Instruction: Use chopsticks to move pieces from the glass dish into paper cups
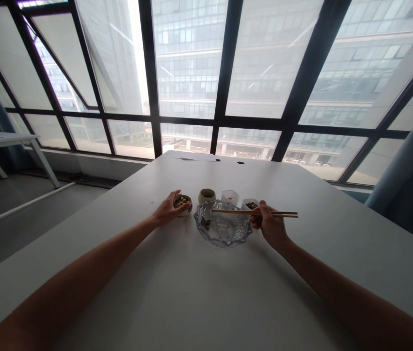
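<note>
My left hand [171,209] is wrapped round a small cup [184,210] with pale and brown nut-like pieces in it. In my right hand [270,226] is a pair of wooden chopsticks [235,212], pointing left over a clear glass bowl [224,240] with a scalloped rim. A few dark pieces [205,223] lie at the bowl's left side. Whether the chopstick tips pinch anything is too small to tell. Behind the bowl stand a greenish cup [207,197], a clear cup [230,197] and a white cup [250,204] of dark bits, which my right hand partly covers.
The cups and bowl stand on a long white table [199,292]. Sheets of paper [190,155] lie at its far end, near a dark round hole [240,163]. Tall windows rise behind. Another white table [2,140] is at the left, and a blue curtain [407,161] hangs at the right.
</note>
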The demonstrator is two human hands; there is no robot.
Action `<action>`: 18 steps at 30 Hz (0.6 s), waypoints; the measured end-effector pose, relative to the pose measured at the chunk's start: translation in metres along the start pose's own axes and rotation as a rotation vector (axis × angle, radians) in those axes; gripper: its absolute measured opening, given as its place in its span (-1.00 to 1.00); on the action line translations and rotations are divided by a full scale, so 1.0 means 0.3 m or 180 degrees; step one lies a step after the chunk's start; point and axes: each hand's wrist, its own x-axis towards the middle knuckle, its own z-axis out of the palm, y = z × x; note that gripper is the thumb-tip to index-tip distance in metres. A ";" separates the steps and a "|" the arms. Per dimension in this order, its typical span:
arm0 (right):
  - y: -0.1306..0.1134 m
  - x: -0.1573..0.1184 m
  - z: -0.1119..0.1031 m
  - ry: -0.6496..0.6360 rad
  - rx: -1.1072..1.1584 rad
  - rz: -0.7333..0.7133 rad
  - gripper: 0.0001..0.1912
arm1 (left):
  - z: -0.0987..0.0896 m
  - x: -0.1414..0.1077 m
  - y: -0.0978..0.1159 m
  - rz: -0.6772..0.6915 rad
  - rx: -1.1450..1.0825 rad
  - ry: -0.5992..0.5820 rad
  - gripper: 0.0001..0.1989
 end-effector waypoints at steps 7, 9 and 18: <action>-0.001 0.009 -0.008 -0.0059 -0.0146 -0.0186 -0.39 | 0.019 0.205 0.124 0.0699 0.1024 -0.0528 -0.20; -0.005 0.010 -0.009 -0.0030 -0.0151 -0.0184 -0.38 | 0.035 0.264 0.150 0.0711 0.1233 -0.0960 -0.08; -0.041 0.028 -0.001 0.0233 0.0194 -0.0383 -0.38 | 0.119 0.365 0.138 0.1015 0.1146 -0.1398 -0.02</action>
